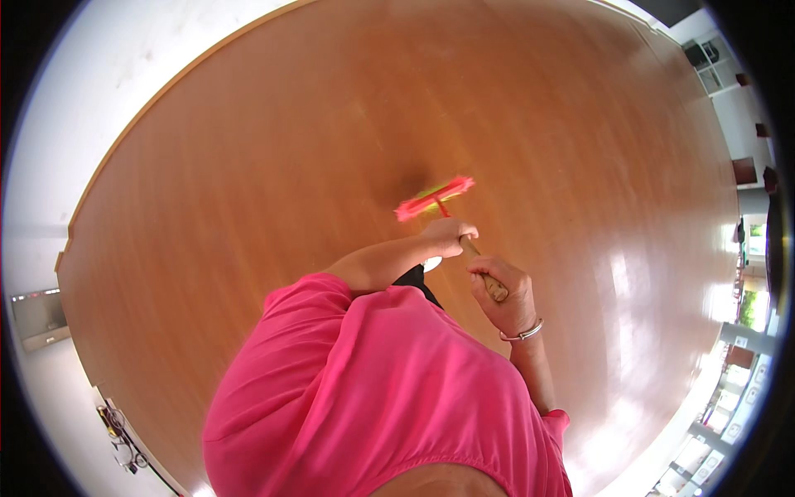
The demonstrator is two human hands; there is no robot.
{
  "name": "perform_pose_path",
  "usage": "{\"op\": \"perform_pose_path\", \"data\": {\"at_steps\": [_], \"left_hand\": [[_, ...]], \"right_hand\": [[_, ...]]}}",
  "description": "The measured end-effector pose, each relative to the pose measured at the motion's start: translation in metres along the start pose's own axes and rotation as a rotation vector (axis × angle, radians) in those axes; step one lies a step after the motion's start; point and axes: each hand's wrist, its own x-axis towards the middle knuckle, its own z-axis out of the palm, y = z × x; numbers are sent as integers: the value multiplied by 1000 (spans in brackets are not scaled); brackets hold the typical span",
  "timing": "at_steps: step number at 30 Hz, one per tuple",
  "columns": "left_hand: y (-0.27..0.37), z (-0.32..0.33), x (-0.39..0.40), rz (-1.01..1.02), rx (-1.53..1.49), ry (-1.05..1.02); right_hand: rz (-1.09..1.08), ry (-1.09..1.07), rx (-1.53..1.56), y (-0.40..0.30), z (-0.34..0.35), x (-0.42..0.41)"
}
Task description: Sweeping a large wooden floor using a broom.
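Both my hands are closed around the wooden handle of a broom or mop. My left hand grips it lower down, nearer the head. My right hand, with a metal bangle at the wrist, holds it by its top end. The pink-red and yellow-green head lies just beyond my left hand, slightly blurred, with a dark patch beside it. Whether it is a brush or a mop pad, I cannot tell. Beneath it spreads a brown wood-look floor.
A white wall with a wooden skirting runs along the left. Wheeled items stand by the wall at the lower left. Shelving and windows line the right side. Light reflects off the floor at right.
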Motion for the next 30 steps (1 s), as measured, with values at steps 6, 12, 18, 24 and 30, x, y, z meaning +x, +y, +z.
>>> {"op": "perform_pose_path", "data": {"at_steps": [6, 12, 18, 24, 30], "left_hand": [[32, -45, -11, 175, 103, -32], [-44, -71, -44, -96, 251, 204], [-117, -58, -75, -261, 350, -89], [-37, -12, -28, -169, 103, -197], [13, 17, 40, 182, -14, -212]], "right_hand": [[-85, -33, 2, -22, -17, 3], [77, -120, 326, 32, 29, 30], [194, -177, 521, 86, 100, 14], [397, -91, 424, 52, 15, -9], [165, 126, -6, 7, -15, 2]]}}
